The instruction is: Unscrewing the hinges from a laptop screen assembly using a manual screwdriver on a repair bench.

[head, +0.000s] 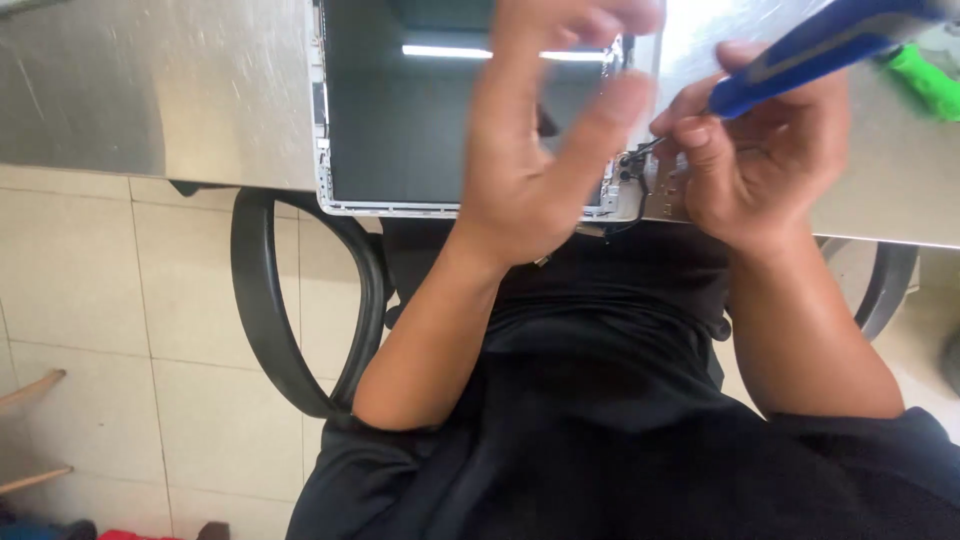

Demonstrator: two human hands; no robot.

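Screwdriver (820, 45) with a blue handle sat in the right hand (765, 165), whose grip was clenched around its lower part, thumb and forefinger pinching near the shaft. Its long axis ran on a slant, the handle rising toward the upper right corner of the view and the thin metal tip pointing down and to the left, onto the dark hinge fitting (632, 165) at the near right corner of the laptop screen panel (400, 120). The panel lay flat on the grey metal tabletop (150, 90), its dark glass face up and its pale frame reaching the near edge of the tabletop. The left hand (540, 150) hovered over the right part of the panel, blurred, its grip released with fingers spread and holding nothing; whether it touched the glass could not be told. A bright green object (925, 80) lay on the tabletop just beyond the right hand, below the screwdriver handle. Below the tabletop edge, the person's black clothing (600, 400) filled the lower view, with a black chair armrest (265, 300) curving over the tiled floor (100, 350).
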